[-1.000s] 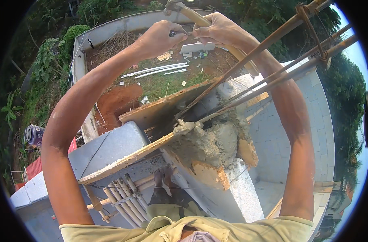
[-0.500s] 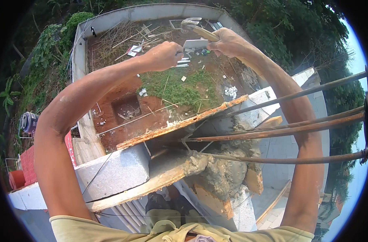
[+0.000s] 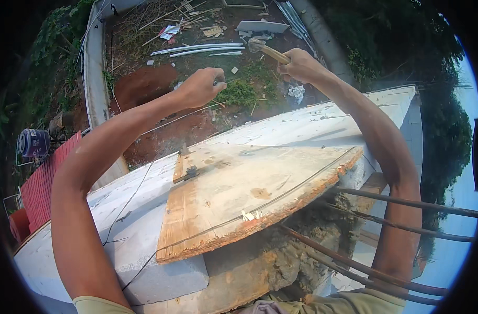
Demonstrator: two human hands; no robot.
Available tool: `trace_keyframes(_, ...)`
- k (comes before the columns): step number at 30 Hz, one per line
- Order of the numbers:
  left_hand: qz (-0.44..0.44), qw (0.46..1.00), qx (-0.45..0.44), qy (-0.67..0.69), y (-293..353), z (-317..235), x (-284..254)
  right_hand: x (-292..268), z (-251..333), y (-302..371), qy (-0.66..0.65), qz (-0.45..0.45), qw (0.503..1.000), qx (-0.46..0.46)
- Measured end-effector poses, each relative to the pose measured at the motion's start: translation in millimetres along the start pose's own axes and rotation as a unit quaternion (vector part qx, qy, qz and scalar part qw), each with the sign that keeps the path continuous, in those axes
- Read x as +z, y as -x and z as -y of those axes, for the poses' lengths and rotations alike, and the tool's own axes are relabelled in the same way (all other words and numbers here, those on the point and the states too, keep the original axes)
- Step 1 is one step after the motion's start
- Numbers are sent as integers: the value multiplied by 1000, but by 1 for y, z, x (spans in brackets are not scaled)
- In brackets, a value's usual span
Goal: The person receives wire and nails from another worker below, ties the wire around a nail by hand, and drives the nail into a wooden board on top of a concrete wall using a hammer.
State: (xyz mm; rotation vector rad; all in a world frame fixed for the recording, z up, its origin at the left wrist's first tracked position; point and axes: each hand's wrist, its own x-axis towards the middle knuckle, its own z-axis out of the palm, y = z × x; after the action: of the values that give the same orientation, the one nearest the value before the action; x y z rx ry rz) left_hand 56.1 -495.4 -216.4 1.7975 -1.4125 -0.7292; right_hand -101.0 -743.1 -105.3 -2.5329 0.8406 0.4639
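My right hand (image 3: 300, 67) grips the wooden handle of a claw hammer (image 3: 275, 53), with the metal head out ahead and to the left. My left hand (image 3: 201, 88) is closed, and a small grey bit shows at its fingertips; what it is cannot be made out. Both hands are held out beyond a plywood board (image 3: 249, 180), touching neither it nor each other. The board has a rough, splintered near edge and a thin wire across its face. It lies against white blocks (image 3: 163, 280), with rough grey concrete (image 3: 296, 256) below.
Several rusty steel bars (image 3: 354, 261) stick out to the right, near my right forearm. A white block wall top (image 3: 312, 123) runs behind the board. Far below lies a yard with white pipes (image 3: 205, 49) and scrap wood. A purple bucket (image 3: 34, 142) stands at left.
The view has shifted, so the plywood's broad face now shows instead of mostly its edge. Both hands stay raised; the left sits slightly lower and the hammer is still in the right.
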Motion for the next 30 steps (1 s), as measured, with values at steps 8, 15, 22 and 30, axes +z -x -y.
trace_keyframes(8, 103, 972, -89, 192, 48, 28, 51, 42, -11, 4, 27, 75, 996, 34)
trace_keyframes(15, 53, 986, -39, 154, 60, 44, 79, 66, -7, 12, 9, 146, 986, 85)
trace_keyframes(22, 126, 973, -109, 157, 51, 22, 43, 58, -19, 10, 54, 118, 990, 60)
trace_keyframes(30, 76, 975, -171, 116, 46, 82, 101, 56, -10, 7, 105, 114, 987, 44)
